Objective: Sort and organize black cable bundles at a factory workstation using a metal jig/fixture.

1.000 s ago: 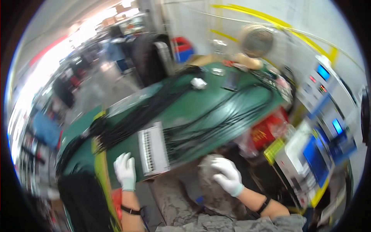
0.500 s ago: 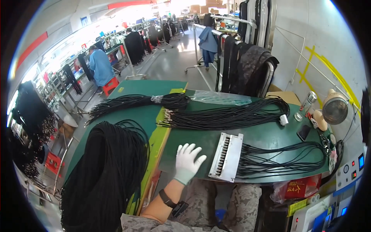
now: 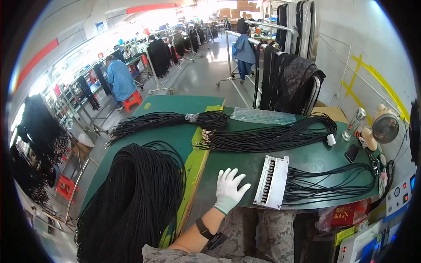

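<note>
My left hand [image 3: 230,191], in a white glove, is at the table's front edge with its fingers spread and nothing in them. Whether it touches the green tabletop [image 3: 215,171] I cannot tell. Just to its right lies a silver metal fixture [image 3: 277,184] with a row of dark slots. Thin black cables [image 3: 326,179] run out of its right side and loop back. My right hand is out of sight. Behind the fixture stretches a long bundle of black cables [image 3: 267,138] with metal-coloured ends at its left.
A big heap of black cables [image 3: 133,188] hangs over the table's left part. Another tied bundle [image 3: 162,122] lies farther back. On the right are a phone [image 3: 351,151], a clear bottle [image 3: 354,124] and a fan [image 3: 385,126]. A person in blue [image 3: 120,79] sits far left.
The whole scene has shifted right and slightly down in the picture. Relative to the table and fixture, my left hand has barely moved; its fingers stay spread.
</note>
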